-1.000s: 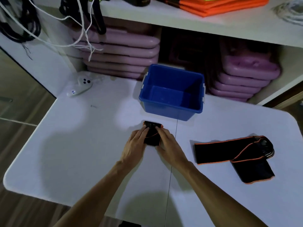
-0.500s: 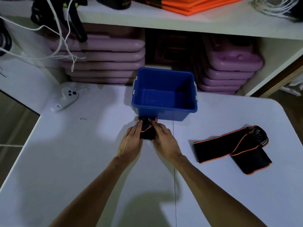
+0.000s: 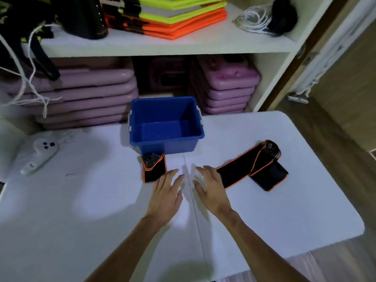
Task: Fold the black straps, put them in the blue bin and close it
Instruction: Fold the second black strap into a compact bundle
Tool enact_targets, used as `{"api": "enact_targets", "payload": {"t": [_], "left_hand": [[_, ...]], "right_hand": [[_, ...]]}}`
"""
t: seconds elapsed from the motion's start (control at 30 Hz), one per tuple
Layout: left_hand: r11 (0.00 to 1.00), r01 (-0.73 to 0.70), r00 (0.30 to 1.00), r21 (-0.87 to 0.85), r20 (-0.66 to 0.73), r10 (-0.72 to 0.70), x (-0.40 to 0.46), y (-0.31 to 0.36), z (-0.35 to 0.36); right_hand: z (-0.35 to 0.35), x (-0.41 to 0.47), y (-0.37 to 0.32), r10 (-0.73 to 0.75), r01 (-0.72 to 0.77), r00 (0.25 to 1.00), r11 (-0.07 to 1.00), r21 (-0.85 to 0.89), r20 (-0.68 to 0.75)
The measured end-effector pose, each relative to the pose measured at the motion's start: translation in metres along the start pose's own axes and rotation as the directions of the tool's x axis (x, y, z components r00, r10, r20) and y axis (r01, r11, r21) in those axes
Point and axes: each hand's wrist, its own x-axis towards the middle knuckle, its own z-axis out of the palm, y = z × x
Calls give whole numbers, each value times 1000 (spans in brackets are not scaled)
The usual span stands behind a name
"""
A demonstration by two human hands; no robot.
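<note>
A folded black strap (image 3: 153,167) with orange trim lies on the white table just in front of the blue bin (image 3: 166,143), which stands open with nothing visible inside. A second black strap (image 3: 256,165), long and loosely laid out, rests to the right. My left hand (image 3: 165,193) hovers flat and open just right of the folded strap, not holding it. My right hand (image 3: 211,190) is open too, its fingers close to the left end of the long strap. No lid is in view.
A white controller (image 3: 39,154) lies at the table's left. Behind the table (image 3: 81,200) is a shelf unit with stacked purple cases (image 3: 87,96), folded orange and yellow vests (image 3: 177,19) and white cords (image 3: 252,19). The table's rounded right edge drops to the floor.
Both hands have let go of the folded strap and shifted right, toward the long strap. The folded strap stays in front of the bin. The camera view has swung left.
</note>
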Motion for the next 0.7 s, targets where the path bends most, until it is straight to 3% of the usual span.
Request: {"api": "enact_targets", "payload": {"t": [0.2,0.4,0.53,0.7], "left_hand": [[993,-120,973,-14,198,120,44,53,19],[985,-173,937,-28,302,173,82,101,52],[989,-148,937,28,323,131,100,121,77],[993,-82,936,88,349,46,106,136,100]], "right_hand": [[-60,-25,61,221,-221,965,975,15,-141],[-108,-43,128,377,-381,914,925,3,-149],[-135,-32,169,409,-415,906,909,-35,-107],[-161,12,200,322,-329,943,937,-113,-79]]}}
